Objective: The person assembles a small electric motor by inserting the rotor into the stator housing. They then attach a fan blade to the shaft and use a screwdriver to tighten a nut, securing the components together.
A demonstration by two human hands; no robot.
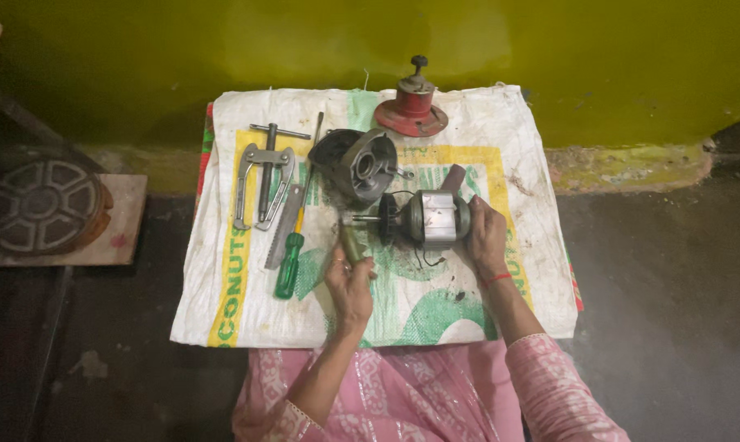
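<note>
Yellow-green wall behind; dark floor below. One white woven sack (222,319), printed in yellow and green, lies spread flat as the work surface.

Count on the sack: one motor (434,217), grey, lying on its side, shaft pointing to the person's left; one grey end housing (360,164) just above it; one red round base (412,110) with a knob on top, at the far edge; one two-arm puller (263,182); one flat file (285,225); one green-handled screwdriver (290,263). A thin rod beside the file is hard to make out.

Left hand (350,282) is closed round a short tool handle (349,242), its tip at the motor shaft; what kind of tool cannot be told. Right hand (486,237) is clamped on the motor's right end, steadying it. Hands are apart, motor between them.

Off the sack, left: one round spoked metal part (42,205) on a slab, dim. Dark wires under the motor are indistinct. Pink patterned clothing at the bottom edge is cut off.
</note>
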